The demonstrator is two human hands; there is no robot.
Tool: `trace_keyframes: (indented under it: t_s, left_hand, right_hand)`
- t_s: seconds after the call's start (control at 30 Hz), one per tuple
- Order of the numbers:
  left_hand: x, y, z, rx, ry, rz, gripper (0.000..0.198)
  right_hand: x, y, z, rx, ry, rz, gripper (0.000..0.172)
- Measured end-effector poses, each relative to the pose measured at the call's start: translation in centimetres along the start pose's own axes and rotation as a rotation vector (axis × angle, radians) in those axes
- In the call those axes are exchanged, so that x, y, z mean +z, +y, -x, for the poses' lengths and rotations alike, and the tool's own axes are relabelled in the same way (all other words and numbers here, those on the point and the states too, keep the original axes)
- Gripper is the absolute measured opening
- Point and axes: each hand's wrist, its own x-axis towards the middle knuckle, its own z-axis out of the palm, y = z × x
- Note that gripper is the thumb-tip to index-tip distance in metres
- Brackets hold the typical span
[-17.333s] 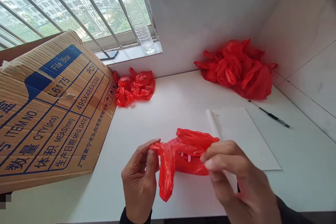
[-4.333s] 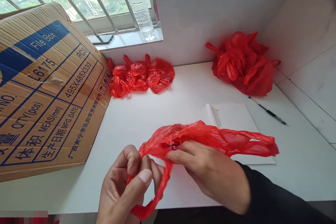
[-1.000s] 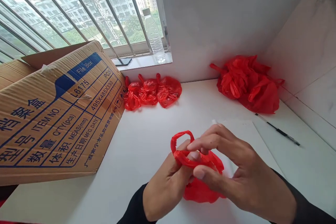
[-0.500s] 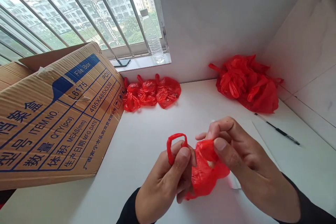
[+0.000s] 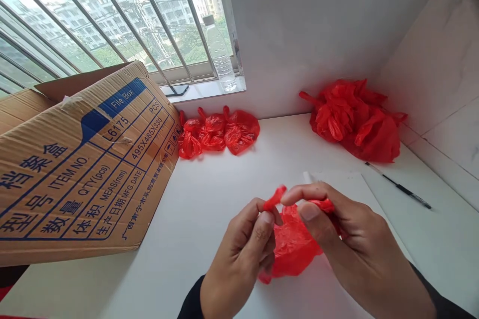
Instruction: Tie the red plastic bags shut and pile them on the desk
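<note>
A thin red plastic bag hangs between my two hands, just above the white table. My left hand is closed, pinching one twisted end of the bag, which sticks up past the thumb. On the other side, my right hand grips another gathered part, with a red fold showing over its thumb and index finger. The bag's body droops below and behind the fingers. What it holds, if anything, I cannot make out.
A big cardboard box stands at left. Several knotted red bags line the wall; a heap of red bags lies back right. A black pen rests beside white paper. On the sill are a water bottle and a phone.
The upright loop at my left hand has become a short twisted end tilted toward my right hand. My right index finger has stretched toward the left hand, and the right grip has gathered its bag part.
</note>
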Motion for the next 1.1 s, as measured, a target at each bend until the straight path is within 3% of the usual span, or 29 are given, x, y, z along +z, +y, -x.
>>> trace_keyframes:
  t_s: [0.07,0.13,0.2,0.27,0.33,0.43,0.5,0.6,0.73,0.8,0.83,0.9,1.0,1.1]
  left_hand:
    - [0.8,-0.2,-0.1,0.056,0.077,-0.163,0.020]
    - [1.5,-0.3,0.0,0.119,0.038,-0.306,0.027]
    - [1.8,-0.5,0.3,0.143,-0.025,-0.347,0.022]
    - [1.9,-0.6,0.9,0.130,-0.037,-0.353,0.010]
    - [1.7,-0.6,1.7,0.079,0.037,-0.327,0.012]
    - [1.3,0.0,2.2,-0.076,0.146,-0.147,0.030]
    - [0.9,0.5,1.7,-0.128,0.111,0.028,0.038]
    - [0.0,1.0,0.6,-0.070,0.007,0.119,0.035]
    - [-0.6,1.2,0.3,0.028,-0.079,-0.079,0.021]
    - [-0.5,1.1,0.6,0.126,-0.074,-0.232,0.009]
    - [-0.4,1.0,0.8,0.189,-0.058,-0.318,0.006]
    - [-0.2,0.4,0.9,0.316,0.006,-0.488,0.023]
    - [-0.3,-1.1,0.5,0.486,0.202,-0.683,0.042]
    - [-0.6,-2.9,0.1,0.618,0.390,-0.807,0.043]
  right_hand:
    - [0.5,-0.4,0.4,-0.142,0.027,0.131,0.019]
    - [0.8,-0.8,0.5,-0.285,0.004,0.290,0.021]
    - [0.7,-1.0,0.4,-0.367,-0.050,0.373,0.022]
    - [0.3,-1.0,0.3,-0.332,-0.090,0.343,0.030]
    - [-0.3,-0.7,0.3,-0.224,-0.110,0.259,0.037]
    - [-1.0,0.1,0.4,-0.135,-0.115,0.148,0.017]
    - [-1.2,0.5,0.5,-0.138,-0.104,0.117,0.008]
    - [-1.0,0.6,0.8,-0.140,-0.128,0.093,0.013]
    - [-0.5,1.2,0.6,-0.080,-0.170,0.024,0.011]
    - [-0.2,1.9,0.3,-0.011,-0.222,-0.033,0.029]
    - [0.0,2.3,0.0,0.034,-0.272,-0.057,0.034]
    - [0.3,3.0,-0.4,0.116,-0.364,-0.088,0.035]
    - [0.9,4.2,-0.6,0.173,-0.382,-0.122,0.038]
    - [1.4,5.4,-0.7,0.212,-0.428,-0.177,0.040]
